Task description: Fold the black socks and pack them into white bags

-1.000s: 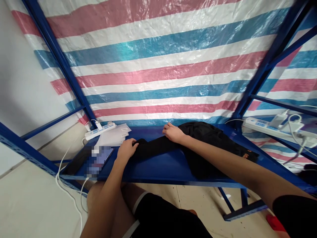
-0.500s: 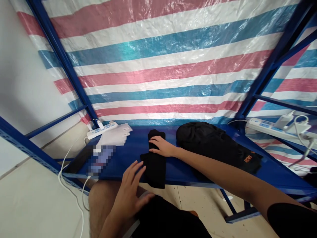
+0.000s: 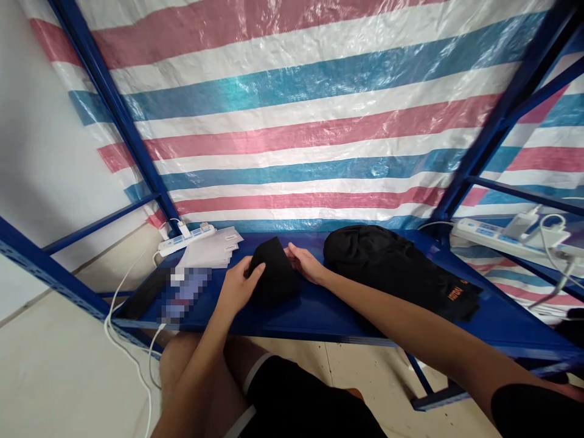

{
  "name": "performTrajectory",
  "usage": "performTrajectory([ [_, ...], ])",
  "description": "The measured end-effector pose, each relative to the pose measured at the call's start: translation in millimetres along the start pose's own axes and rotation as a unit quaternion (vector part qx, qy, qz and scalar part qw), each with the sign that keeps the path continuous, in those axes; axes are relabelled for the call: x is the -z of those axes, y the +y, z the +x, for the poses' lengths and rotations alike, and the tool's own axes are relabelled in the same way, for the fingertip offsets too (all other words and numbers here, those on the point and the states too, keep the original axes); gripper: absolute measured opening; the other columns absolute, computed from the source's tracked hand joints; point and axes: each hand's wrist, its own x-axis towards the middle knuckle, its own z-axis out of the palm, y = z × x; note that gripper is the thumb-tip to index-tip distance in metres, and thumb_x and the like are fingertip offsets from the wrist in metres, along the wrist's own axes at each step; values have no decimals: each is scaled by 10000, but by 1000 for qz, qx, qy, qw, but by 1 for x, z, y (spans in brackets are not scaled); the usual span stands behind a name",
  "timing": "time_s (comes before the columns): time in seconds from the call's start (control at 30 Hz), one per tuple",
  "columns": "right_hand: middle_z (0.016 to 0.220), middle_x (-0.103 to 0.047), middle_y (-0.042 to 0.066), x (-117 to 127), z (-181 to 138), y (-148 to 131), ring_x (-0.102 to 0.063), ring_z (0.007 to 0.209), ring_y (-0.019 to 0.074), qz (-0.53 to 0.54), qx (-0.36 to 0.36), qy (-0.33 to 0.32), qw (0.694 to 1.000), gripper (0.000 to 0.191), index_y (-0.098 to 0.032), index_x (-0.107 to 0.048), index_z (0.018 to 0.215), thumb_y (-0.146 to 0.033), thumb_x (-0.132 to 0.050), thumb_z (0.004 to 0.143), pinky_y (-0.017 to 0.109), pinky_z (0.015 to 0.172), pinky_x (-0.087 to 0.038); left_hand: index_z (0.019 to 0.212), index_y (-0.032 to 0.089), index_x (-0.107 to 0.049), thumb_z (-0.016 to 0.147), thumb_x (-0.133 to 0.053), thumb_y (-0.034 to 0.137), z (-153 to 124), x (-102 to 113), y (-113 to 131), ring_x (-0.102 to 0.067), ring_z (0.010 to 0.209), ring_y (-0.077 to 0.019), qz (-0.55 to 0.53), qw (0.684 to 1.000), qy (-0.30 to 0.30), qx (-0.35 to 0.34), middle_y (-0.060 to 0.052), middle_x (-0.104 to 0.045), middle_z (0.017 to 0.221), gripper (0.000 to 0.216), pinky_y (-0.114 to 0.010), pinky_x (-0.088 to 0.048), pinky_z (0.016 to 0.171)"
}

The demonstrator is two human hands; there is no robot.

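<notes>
A folded black cloth [image 3: 274,274], probably a knitted garment, is tilted up at the middle of the blue shelf. My left hand [image 3: 244,281] grips its left edge, thumb on the near face and fingers behind it. At the cloth's right edge is my right hand [image 3: 306,263], its fingers loosely bent towards the fabric. Whether those fingertips touch the cloth is hard to tell. To the right of my right hand lies a larger black fabric bundle [image 3: 365,255] with orange lettering, partly behind my forearm.
The blue metal shelf [image 3: 219,310] spans between blue uprights. On its left are white papers [image 3: 205,249], a blurred phone-like item [image 3: 187,295] with a white cable, and a power strip [image 3: 187,240]. Another power strip [image 3: 493,234] sits at right. Striped plastic sheeting [image 3: 292,121] hangs behind.
The black cloth has gone from lying flat and hanging over the front edge to being folded up. My left hand has moved forward and taken hold of it; my right hand has shifted right.
</notes>
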Motion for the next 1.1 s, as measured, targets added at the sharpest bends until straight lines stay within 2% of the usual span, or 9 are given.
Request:
performTrajectory([
  [0.13, 1093, -768, 82, 3, 4, 11, -706, 1033, 267, -76, 22, 113, 990, 578, -227, -719, 1125, -755, -525, 994, 397, 904, -577, 1040, 219, -778, 970, -671, 467, 56, -19, -31, -687, 1246, -300, 95, 995, -31, 11, -103, -752, 1271, 279, -412, -530, 1103],
  [0.27, 1274, -721, 128, 16, 7, 12, -614, 1255, 336, -329, 77, 158, 928, 503, -229, -724, 1230, -600, -767, 894, 526, 1118, -483, 1288, 221, -706, 942, -709, 511, 69, -32, -45, -696, 1242, -318, 59, 992, -107, 39, -109, -746, 1320, 451, -423, -548, 1055],
  [0.4, 1286, -743, 144, 41, 18, -1, -671, 1219, 345, -341, -22, 58, 938, 799, -236, -653, 1439, -591, -900, 767, 478, 1027, -548, 1308, 224, -667, 859, -807, 525, 73, -31, -44, -733, 1166, -328, 31, 985, -152, 72, -98, -770, 1281, 559, -394, -586, 915],
  [0.6, 755, -757, 20, 66, 37, -41, -693, 751, 231, -295, -58, -131, 945, 512, -199, -825, 926, -603, -966, 644, 319, 697, -559, 1154, 233, -685, 798, -882, 370, 88, -25, -18, -735, 1131, -305, -5, 989, -146, 2, -66, -780, 1200, 429, -400, -575, 944],
  [0.67, 751, -749, 17, 67, 44, -58, -681, 753, 223, -305, -23, -126, 944, 457, -191, -820, 889, -554, -966, 655, 319, 705, -554, 1118, 242, -679, 804, -872, 293, 94, -20, -2, -722, 1139, -293, 16, 993, -112, -42, -55, -771, 1179, 372, -404, -561, 983],
  [0.77, 997, -768, 44, 62, 48, -81, -710, 949, 255, -339, 106, -52, 934, 367, -215, -804, 1020, -427, -917, 743, 369, 854, -578, 1131, 248, -647, 865, -787, 203, 96, -16, 18, -701, 1146, -287, 87, 990, 8, -108, -71, -725, 1197, 304, -415, -549, 1005],
  [0.87, 1334, -678, 112, 53, 38, -85, -644, 1250, 301, -410, 248, 6, 877, 296, -239, -765, 1161, -240, -777, 864, 460, 1077, -523, 1207, 239, -620, 901, -676, 102, 87, -24, 21, -637, 1293, -314, 165, 966, 101, -170, -138, -604, 1430, 340, -463, -492, 1102],
  [0.97, 1450, -623, 136, 48, 18, -68, -572, 1365, 322, -501, 274, -36, 820, 332, -250, -750, 1230, -168, -695, 913, 506, 1171, -454, 1187, 228, -635, 900, -632, 56, 71, -42, 6, -557, 1409, -340, 222, 950, 73, -208, -168, -542, 1541, 335, -521, -398, 1189],
  [1.1, 1239, -749, 110, 55, -4, -43, -686, 1183, 306, -495, 200, -132, 835, 269, -247, -790, 1192, -345, -759, 943, 443, 1068, -528, 1160, 259, -668, 888, -684, 111, 54, -57, -19, -602, 1303, -336, 237, 946, -32, -217, -110, -726, 1277, 309, -579, -346, 1197],
])
